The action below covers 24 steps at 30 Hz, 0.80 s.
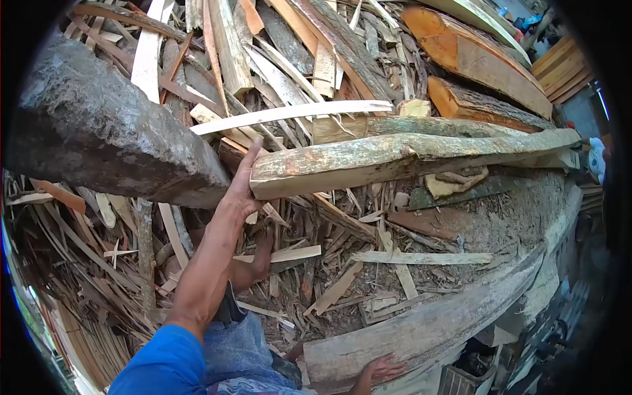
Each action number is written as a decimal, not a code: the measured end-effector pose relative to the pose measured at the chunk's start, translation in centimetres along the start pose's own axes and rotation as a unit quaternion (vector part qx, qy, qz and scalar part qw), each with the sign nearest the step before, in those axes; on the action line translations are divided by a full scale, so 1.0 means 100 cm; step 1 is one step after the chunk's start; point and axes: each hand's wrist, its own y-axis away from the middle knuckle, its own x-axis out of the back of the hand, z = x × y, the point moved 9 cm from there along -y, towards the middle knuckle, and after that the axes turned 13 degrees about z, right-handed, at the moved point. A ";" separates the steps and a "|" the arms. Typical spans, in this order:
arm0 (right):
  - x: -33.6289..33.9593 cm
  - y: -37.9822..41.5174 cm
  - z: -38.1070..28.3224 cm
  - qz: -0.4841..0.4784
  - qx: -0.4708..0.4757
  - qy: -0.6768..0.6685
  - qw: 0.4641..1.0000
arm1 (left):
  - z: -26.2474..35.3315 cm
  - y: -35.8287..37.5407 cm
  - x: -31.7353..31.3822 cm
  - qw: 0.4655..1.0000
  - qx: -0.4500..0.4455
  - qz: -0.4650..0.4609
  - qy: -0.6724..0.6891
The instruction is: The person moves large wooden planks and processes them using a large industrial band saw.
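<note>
— Right, what have I got in each hand?

— My left hand [242, 191] is clasped on the near end of a long, bark-edged, grey-green timber slab [408, 157], which lies across the heap of pale wood offcuts [289, 72]. My right hand [380, 370] is spread flat on a broad curved grey plank [434, 326] low in view, fingers open, gripping nothing.

— How would I shift that slab cleanly?

— I'd judge it best to keep the hold close to the end, lift level, and mind the dark weathered log [99, 125] beside it.

— Any containers?

— None that I can make out; only loose scrap.
</note>
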 end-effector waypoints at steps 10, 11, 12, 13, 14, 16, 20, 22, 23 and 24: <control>0.039 -0.017 -0.001 -0.154 -0.130 -0.013 0.979 | -0.046 0.036 -0.007 0.996 0.062 -0.020 -0.054; 0.034 -0.014 0.004 -0.152 -0.138 -0.018 0.979 | -0.049 0.038 -0.005 0.996 0.057 -0.028 -0.057; 0.032 -0.015 0.002 -0.152 -0.138 -0.026 0.978 | -0.052 0.038 -0.004 0.997 0.056 -0.020 -0.055; 0.034 -0.013 0.002 -0.156 -0.139 -0.031 0.978 | -0.054 0.037 -0.002 0.997 0.057 -0.008 -0.056; 0.031 -0.016 0.005 -0.158 -0.144 -0.026 0.977 | -0.058 0.036 -0.003 0.995 0.059 -0.019 -0.073; 0.036 -0.021 0.005 -0.132 -0.119 -0.030 0.984 | -0.056 0.030 -0.007 0.996 0.047 0.012 -0.080; 0.049 0.006 0.020 -0.169 -0.127 -0.023 0.977 | -0.022 0.050 -0.013 0.924 -0.274 -0.012 -0.266; 0.036 -0.015 0.003 -0.138 -0.139 -0.041 0.980 | -0.052 0.024 0.008 0.997 0.039 -0.006 -0.070; 0.040 -0.016 0.001 -0.130 -0.143 -0.049 0.980 | -0.053 0.023 0.010 0.996 0.037 0.001 -0.078; 0.038 -0.018 0.002 -0.151 -0.153 -0.058 0.975 | -0.054 0.025 0.008 0.996 0.034 0.013 -0.076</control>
